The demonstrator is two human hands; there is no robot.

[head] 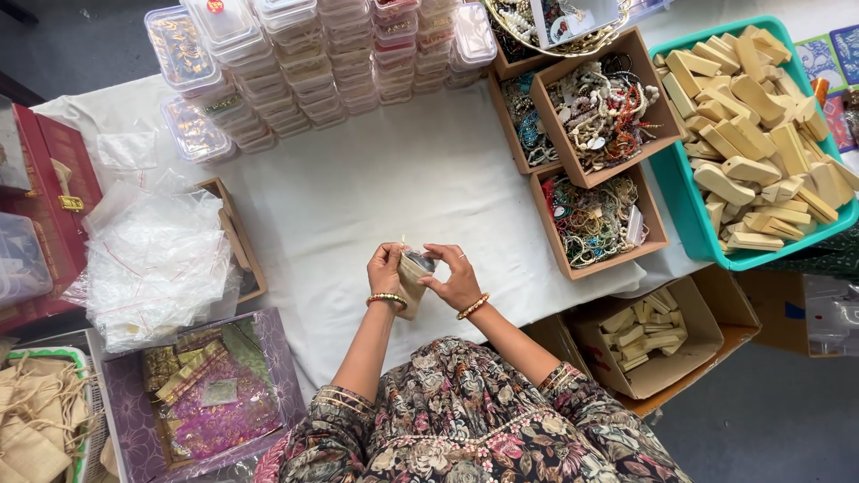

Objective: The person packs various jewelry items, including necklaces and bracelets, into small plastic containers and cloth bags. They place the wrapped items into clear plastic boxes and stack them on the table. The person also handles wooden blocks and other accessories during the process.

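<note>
Both my hands meet over the white table cloth (376, 197), holding a small beige fabric pouch (412, 279) between them. My left hand (385, 271) grips the pouch's left side. My right hand (456, 277) pinches its top right edge, where something small and dark shows at the mouth. Each wrist wears a beaded bracelet. The pouch's lower part is hidden behind my left wrist.
Stacks of clear plastic boxes (304, 63) stand at the back. Cardboard trays of bead bracelets (595, 219) lie to the right, beside a teal tray of wooden pieces (761, 134). A pile of clear plastic bags (152, 259) sits left, patterned fabric pouches (210, 394) below it.
</note>
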